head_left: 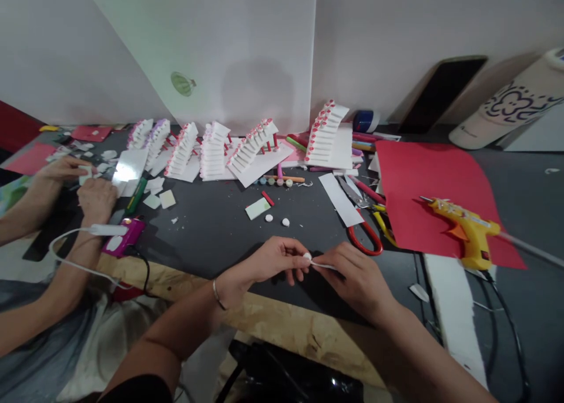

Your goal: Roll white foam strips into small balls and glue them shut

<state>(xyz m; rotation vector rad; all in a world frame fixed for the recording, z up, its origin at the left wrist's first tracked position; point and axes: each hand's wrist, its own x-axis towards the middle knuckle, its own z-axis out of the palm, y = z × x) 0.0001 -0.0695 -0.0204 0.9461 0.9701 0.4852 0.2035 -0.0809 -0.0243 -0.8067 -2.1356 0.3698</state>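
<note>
Between thumb and fingers my left hand [282, 261] pinches a small white roll [307, 255], like a tightly wound disc. A thin white strip [324, 265] runs from it to my right hand [356, 278], whose fingers are closed on the strip. Both hands are close together above the table's front edge. Just beyond them lie two loose white discs [286, 222] [268, 218], a short red stick [267, 198] and a pale green rectangular piece [258, 208].
White stepped paper models [253, 147] with red supports line the back. A yellow glue gun [467, 227] rests on red sheet [440, 185] at right. Red-handled scissors [365, 238] lie nearby. A co-worker's hands [94, 197] work at left, near a purple power adapter [126, 237].
</note>
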